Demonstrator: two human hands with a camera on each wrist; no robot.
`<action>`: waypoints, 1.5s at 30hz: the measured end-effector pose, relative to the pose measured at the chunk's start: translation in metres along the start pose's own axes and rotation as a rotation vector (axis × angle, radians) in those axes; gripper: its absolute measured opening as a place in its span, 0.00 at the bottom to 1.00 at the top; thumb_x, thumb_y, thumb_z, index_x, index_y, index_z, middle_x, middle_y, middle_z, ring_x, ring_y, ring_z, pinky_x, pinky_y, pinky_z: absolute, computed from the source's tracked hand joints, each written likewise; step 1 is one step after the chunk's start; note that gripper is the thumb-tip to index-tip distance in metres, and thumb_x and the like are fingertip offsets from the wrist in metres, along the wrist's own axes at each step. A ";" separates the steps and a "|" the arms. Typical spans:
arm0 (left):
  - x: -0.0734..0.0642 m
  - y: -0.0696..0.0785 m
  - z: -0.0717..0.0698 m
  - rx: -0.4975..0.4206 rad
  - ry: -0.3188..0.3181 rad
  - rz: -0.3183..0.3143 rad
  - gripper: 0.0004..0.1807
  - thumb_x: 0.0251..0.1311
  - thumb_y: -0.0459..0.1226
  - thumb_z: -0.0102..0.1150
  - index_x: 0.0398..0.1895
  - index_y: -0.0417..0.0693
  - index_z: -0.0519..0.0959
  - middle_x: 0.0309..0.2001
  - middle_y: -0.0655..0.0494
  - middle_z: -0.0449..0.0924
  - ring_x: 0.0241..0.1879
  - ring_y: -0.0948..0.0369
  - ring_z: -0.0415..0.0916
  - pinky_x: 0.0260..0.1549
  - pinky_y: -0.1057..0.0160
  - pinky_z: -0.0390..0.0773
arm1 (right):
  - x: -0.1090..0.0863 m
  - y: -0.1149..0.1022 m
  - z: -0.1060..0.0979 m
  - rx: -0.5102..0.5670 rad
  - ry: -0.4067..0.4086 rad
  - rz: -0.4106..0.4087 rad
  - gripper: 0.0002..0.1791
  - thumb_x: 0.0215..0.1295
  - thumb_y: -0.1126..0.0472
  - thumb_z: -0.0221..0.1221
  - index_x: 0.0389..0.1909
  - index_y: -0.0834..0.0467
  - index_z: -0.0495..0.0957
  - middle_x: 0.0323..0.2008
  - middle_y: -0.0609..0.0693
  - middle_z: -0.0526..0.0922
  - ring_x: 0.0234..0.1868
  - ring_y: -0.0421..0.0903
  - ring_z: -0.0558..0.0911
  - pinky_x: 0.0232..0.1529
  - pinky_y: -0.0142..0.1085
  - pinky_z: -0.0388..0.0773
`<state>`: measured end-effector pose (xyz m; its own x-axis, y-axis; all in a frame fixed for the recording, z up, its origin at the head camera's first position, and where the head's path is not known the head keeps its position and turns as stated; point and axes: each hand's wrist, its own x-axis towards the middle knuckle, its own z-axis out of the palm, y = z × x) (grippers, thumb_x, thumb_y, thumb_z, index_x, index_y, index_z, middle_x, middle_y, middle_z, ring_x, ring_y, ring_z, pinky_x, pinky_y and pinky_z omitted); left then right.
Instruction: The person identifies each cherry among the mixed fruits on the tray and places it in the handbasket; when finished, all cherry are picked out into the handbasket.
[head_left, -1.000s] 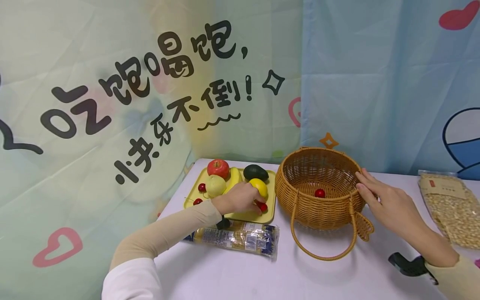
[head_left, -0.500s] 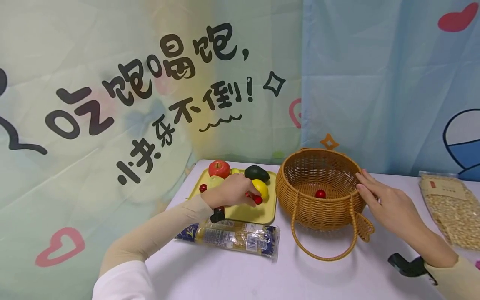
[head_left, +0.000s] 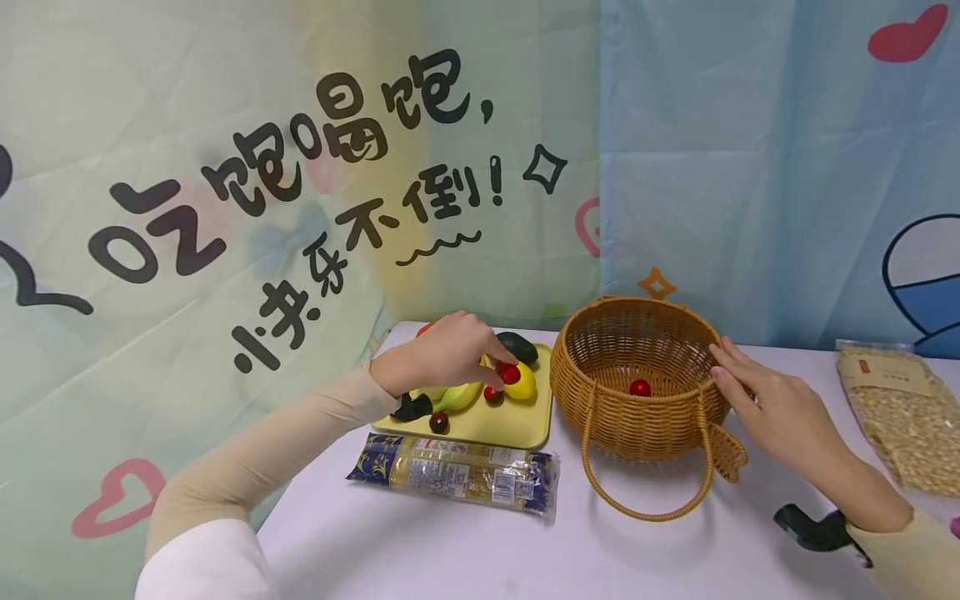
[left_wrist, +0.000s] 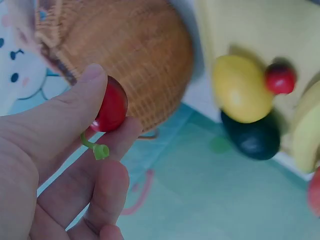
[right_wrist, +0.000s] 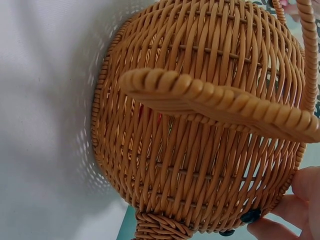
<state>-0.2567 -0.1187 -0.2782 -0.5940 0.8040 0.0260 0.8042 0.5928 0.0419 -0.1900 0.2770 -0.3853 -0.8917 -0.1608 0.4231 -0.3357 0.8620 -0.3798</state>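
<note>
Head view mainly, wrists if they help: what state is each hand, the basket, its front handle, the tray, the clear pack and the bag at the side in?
Left hand: pinching a cherry.
Right hand: touching the basket at its rim.
Basket: upright, open-topped, one red fruit visible inside.
Front handle: lowered.
Tray: loaded, partly hidden.
Clear pack: lying flat, looks closed.
Bag: lying flat, filled.

Oh, what gloss there was on that red cherry (left_wrist: 115,107), smooth and bright! Then the basket (right_wrist: 210,165), all ribbed wicker, rough in the weave, with a low sheen along its strands. The packet (head_left: 465,479) flashed, shiny see-through plastic, while the yellow tray (head_left: 517,432) looked smooth, plastic-like. The backdrop (head_left: 697,150) was creased cloth, the white tablecloth (head_left: 525,550) plainly matt.
</note>
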 end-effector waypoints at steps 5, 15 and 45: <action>0.021 0.013 -0.025 0.012 -0.007 0.068 0.20 0.58 0.47 0.74 0.54 0.55 0.88 0.46 0.60 0.91 0.24 0.70 0.75 0.27 0.71 0.73 | -0.001 0.001 -0.001 -0.005 -0.008 0.003 0.29 0.83 0.51 0.46 0.74 0.65 0.65 0.71 0.71 0.67 0.17 0.45 0.67 0.21 0.35 0.57; 0.083 0.037 -0.049 0.024 -0.117 0.105 0.22 0.61 0.49 0.72 0.58 0.58 0.86 0.54 0.63 0.88 0.38 0.68 0.85 0.41 0.69 0.80 | -0.002 -0.001 -0.001 0.011 0.012 0.002 0.29 0.82 0.51 0.48 0.73 0.66 0.67 0.70 0.72 0.68 0.50 0.77 0.80 0.30 0.54 0.77; 0.217 0.074 0.018 0.044 -0.319 0.133 0.14 0.63 0.48 0.70 0.52 0.67 0.88 0.50 0.70 0.88 0.48 0.70 0.83 0.46 0.72 0.79 | -0.002 -0.001 0.000 0.033 0.006 0.031 0.30 0.83 0.49 0.47 0.74 0.65 0.66 0.71 0.70 0.68 0.43 0.72 0.82 0.26 0.41 0.71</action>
<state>-0.3259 0.1003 -0.2879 -0.4543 0.8439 -0.2853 0.8782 0.4781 0.0157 -0.1879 0.2764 -0.3858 -0.9001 -0.1310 0.4156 -0.3174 0.8505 -0.4195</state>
